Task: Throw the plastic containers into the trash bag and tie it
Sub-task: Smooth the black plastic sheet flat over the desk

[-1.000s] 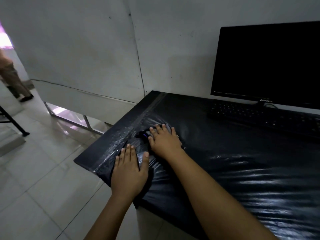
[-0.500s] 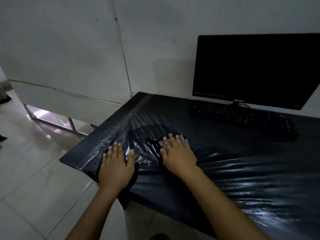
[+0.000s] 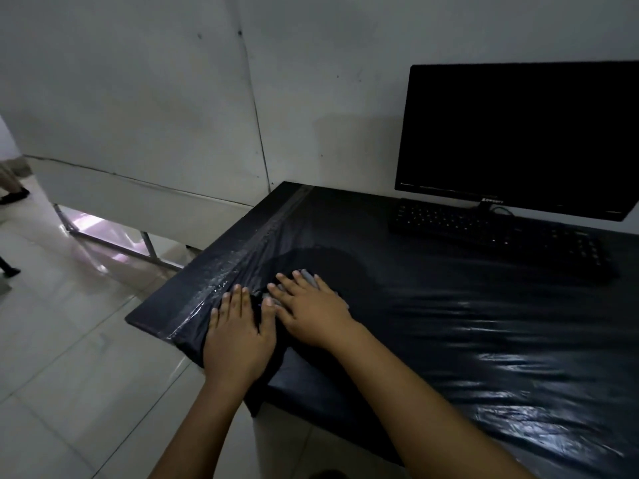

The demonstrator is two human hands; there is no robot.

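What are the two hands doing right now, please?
Left hand: open, flat on the black plastic trash bag.
Right hand: open, flat on it.

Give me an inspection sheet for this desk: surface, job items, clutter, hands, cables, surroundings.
Surface: black desk, its near part covered by glossy black plastic.
Job's things: black trash bag spread flat across the desk, one end hanging over the front left corner; plastic containers: nothing seen.
Clutter: monitor, screen dark; keyboard in front of it.
Hands: left hand flat on the bag at the desk corner; right hand flat beside it, a small greyish item under its fingertips, too dim to identify.
Cables: thin cable at the monitor's foot.
Surroundings: grey wall; pale tiled floor.
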